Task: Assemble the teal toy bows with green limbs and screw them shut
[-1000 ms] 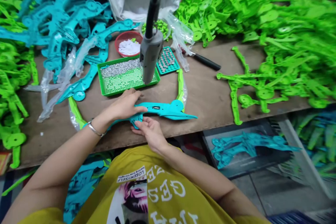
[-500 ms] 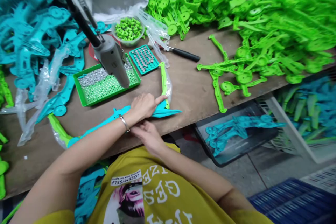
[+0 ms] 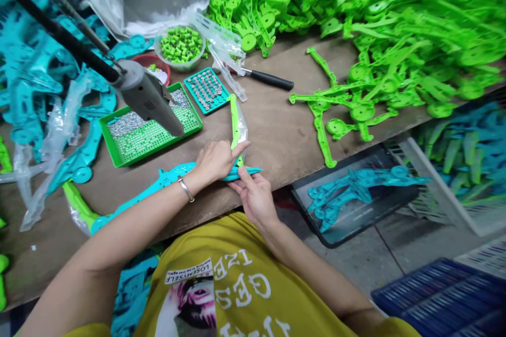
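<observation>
A long blue plastic part (image 3: 144, 196) lies along the front edge of the table. At each end a bent green-and-clear piece meets it: the right piece (image 3: 237, 124) points away from me, and the left piece (image 3: 81, 205) lies beside my forearm. My left hand (image 3: 215, 161), palm down, is closed over the blue part near its right end, with a finger across the base of the right green piece. My right hand (image 3: 256, 195) pinches the blue part's pointed right tip between thumb and fingers. The undersides of both grips are hidden.
A hanging electric screwdriver (image 3: 152, 97) is above a green tray (image 3: 152, 155) of small screws. Nearby are a teal tray (image 3: 205, 89) of round metal pieces, a bowl (image 3: 182, 48) and a black-handled tool (image 3: 272, 80). Green parts (image 3: 356, 21) heap up behind; blue parts (image 3: 31, 63) pile left.
My right hand has moved right, from beneath my left wrist to the blue part's tip, and now pinches it. My left hand stays on the part. The view has shifted slightly.
</observation>
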`<state>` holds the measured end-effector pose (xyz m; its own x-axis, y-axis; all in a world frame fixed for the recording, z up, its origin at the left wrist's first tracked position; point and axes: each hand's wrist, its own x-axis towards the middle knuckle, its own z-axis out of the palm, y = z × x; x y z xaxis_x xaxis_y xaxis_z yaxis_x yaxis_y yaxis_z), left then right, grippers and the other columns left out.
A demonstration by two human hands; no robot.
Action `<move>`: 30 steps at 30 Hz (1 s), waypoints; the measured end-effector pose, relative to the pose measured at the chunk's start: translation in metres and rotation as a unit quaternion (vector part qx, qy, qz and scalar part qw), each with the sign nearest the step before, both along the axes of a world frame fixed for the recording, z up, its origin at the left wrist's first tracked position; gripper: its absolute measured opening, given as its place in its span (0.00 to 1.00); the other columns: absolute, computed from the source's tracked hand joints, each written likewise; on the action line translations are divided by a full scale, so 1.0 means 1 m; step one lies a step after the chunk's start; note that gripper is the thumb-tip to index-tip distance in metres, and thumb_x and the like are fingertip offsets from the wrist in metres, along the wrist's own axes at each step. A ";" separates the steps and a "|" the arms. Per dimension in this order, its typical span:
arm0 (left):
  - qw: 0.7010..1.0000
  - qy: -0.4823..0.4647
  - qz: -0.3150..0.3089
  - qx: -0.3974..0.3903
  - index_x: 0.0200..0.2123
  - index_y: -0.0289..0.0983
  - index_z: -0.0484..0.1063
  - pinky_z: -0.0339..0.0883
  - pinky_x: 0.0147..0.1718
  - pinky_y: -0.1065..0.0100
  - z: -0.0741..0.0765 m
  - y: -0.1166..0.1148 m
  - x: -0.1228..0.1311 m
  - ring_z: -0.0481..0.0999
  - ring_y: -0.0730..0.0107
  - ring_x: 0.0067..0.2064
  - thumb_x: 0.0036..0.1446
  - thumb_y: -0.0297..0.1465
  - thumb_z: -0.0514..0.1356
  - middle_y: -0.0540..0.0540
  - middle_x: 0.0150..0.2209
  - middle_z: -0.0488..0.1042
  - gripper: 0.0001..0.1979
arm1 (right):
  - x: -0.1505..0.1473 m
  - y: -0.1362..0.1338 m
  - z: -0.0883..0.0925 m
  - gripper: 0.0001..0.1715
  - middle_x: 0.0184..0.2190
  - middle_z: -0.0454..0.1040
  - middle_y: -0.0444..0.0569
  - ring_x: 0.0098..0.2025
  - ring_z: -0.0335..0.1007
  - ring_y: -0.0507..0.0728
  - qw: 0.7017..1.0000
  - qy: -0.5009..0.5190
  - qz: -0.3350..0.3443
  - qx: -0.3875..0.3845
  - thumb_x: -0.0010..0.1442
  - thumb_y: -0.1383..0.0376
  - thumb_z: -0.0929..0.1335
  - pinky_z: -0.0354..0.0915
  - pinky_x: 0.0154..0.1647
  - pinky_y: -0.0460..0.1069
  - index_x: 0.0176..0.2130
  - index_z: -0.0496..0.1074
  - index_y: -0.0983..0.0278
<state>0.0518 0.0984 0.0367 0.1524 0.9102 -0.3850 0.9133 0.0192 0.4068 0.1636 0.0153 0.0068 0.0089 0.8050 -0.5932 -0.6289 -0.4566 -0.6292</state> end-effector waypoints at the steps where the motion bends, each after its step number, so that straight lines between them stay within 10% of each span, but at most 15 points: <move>1: 1.000 -0.011 0.006 0.000 0.35 0.35 0.78 0.66 0.37 0.56 -0.001 0.001 0.001 0.79 0.43 0.40 0.58 0.63 0.39 0.31 0.35 0.79 0.42 | 0.002 0.000 0.001 0.22 0.31 0.80 0.44 0.36 0.78 0.55 1.000 0.001 0.011 -0.002 0.44 0.53 0.79 0.71 0.49 0.56 0.33 0.73 0.63; 30: 0.999 0.034 0.012 0.005 0.44 0.33 0.74 0.70 0.39 0.57 0.005 -0.001 0.004 0.79 0.46 0.44 0.59 0.63 0.39 0.31 0.42 0.79 0.41 | 0.014 0.017 0.003 0.22 0.28 0.80 0.42 0.32 0.76 0.51 0.999 -0.019 0.028 -0.006 0.40 0.55 0.81 0.72 0.43 0.50 0.30 0.75 0.64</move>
<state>0.0554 0.0979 0.0418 0.1041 0.9170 -0.3850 0.9383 0.0379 0.3438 0.1780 0.0323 0.0101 -0.0139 0.7982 -0.6022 -0.5781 -0.4978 -0.6465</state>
